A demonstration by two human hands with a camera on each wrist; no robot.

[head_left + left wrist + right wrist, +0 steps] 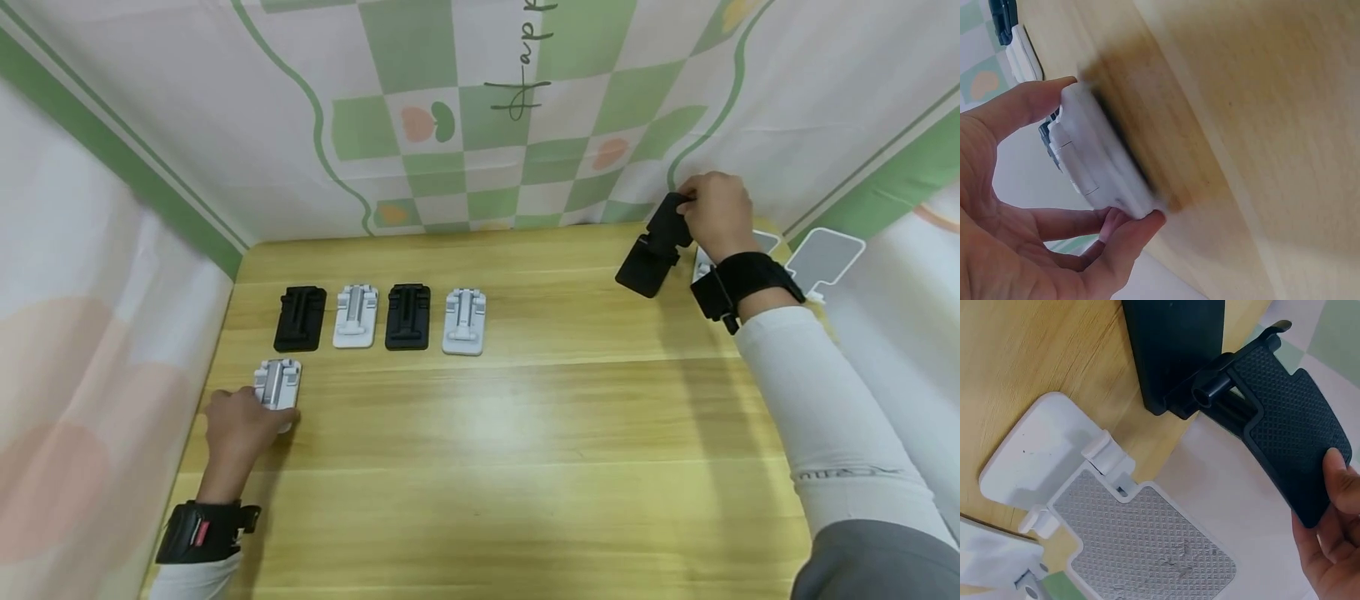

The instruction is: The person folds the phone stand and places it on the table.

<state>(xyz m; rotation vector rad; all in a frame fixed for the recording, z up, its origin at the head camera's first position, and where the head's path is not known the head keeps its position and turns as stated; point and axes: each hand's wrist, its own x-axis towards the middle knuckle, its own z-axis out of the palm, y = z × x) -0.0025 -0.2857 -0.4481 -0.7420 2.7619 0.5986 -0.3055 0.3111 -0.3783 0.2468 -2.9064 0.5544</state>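
Observation:
At the table's left side my left hand [242, 427] grips a folded white phone stand [278, 382] by its two long edges. In the left wrist view, the thumb and fingers clasp the white stand's sides, and it sits at or just above the tabletop. Over at the back right, my right hand [718, 215] pinches the raised plate of a black phone stand [647, 267]. That black stand is unfolded, its textured plate [1297, 431] tilted up from the base. Right beside it an unfolded white phone stand [1147, 537] stands partly behind my right hand and wrist.
Four folded phone stands form a row at the back left: a black one [300, 318], a white one [356, 317], a black one [408, 317] and a white one [464, 322]. Another unfolded white stand [825, 260] stands at the right edge. Patterned cloth [495, 167] hangs behind the wooden table [525, 467].

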